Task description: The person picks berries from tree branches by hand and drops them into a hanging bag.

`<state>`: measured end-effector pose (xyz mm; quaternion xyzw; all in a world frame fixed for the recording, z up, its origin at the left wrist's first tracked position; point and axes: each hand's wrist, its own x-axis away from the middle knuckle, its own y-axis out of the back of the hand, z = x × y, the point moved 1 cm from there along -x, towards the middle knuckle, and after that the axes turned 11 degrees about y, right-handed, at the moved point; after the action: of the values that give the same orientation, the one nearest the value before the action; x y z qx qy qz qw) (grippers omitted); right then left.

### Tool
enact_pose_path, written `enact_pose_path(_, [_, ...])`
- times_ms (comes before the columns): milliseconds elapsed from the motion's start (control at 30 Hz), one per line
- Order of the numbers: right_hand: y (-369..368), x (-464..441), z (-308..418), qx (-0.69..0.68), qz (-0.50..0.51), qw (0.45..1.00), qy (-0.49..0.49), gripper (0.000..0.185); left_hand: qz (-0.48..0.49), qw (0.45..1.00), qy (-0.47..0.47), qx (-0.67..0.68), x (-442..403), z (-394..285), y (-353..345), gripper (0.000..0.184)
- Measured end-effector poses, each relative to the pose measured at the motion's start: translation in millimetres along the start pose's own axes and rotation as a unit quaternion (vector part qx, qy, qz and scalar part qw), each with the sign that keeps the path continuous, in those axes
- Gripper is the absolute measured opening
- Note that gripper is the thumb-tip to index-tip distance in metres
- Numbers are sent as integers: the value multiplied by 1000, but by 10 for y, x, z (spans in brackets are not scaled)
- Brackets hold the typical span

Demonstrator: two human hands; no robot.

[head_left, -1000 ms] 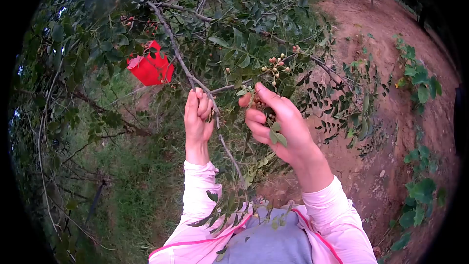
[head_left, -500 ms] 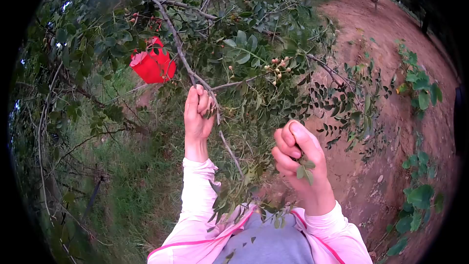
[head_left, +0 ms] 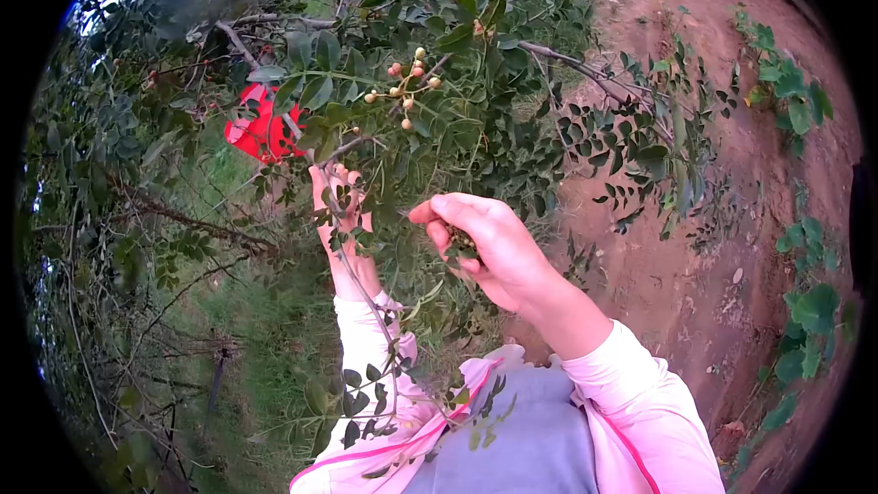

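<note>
My left hand is raised and closed around a thin grey branch, partly hidden by leaves. My right hand is to its right, with curled fingers closed on a small bunch of greenish-brown berries with bits of leaf. Its thumb and index finger are pinched together near the foliage; whether anything is between those tips I cannot tell. Above the hands hangs a cluster of pale and pinkish berries among green leaves. A red bag-like thing shows behind the branch, left of my left hand.
Dense leafy branches surround the hands at the top and left. A leafy twig hangs down in front of my left sleeve. Grass covers the ground at left; bare reddish soil lies at right, with a green vine on it.
My right hand has moved left and up, closer to my left hand. The branch and its berry cluster have shifted left and up in view. The left hand still grips the branch.
</note>
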<state>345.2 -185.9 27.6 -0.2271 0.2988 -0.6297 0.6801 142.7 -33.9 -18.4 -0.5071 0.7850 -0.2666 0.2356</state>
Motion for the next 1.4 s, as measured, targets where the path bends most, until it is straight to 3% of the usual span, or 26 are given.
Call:
enact_pose_path(200, [-152,-285,-126,75,-39,996,-16,22,-37,999,5,-11,131,40,-41,25])
enact_pose_path(333, [-143,-348,-284,76,12,996,47,16,-40,999,6,-8,129,25,-40,25])
enact_pose_path(433, [-159,-372,-255,105,79,991,20,14,-37,999,6,0,58,-12,-42,25])
enact_pose_path(633, [-163,-520,-364,228,57,954,185,19,-25,999,36,28,-68,-63,-70,25])
enact_pose_path(733, [-157,-363,-230,269,43,955,115,19,-41,999,22,6,-46,-60,-158,25])
enact_pose_path(800, [-147,-302,-191,257,37,957,129,21,-90,992,-29,-79,56,-15,-305,23])
enact_pose_path(933, [-117,-251,-175,254,53,948,186,24,-92,995,-41,-8,-39,-43,-497,22])
enact_pose_path(1067, [20,110,-25,100,73,992,-4,25,-28,998,-45,-27,-89,-50,-430,23])
enact_pose_path(1200, [109,129,-43,-37,13,999,14,23,11,996,-61,-65,39,-90,-435,24])
enact_pose_path(1400, [-134,-169,-8,74,-9,996,56,20,34,997,-40,-53,36,-70,-390,25])
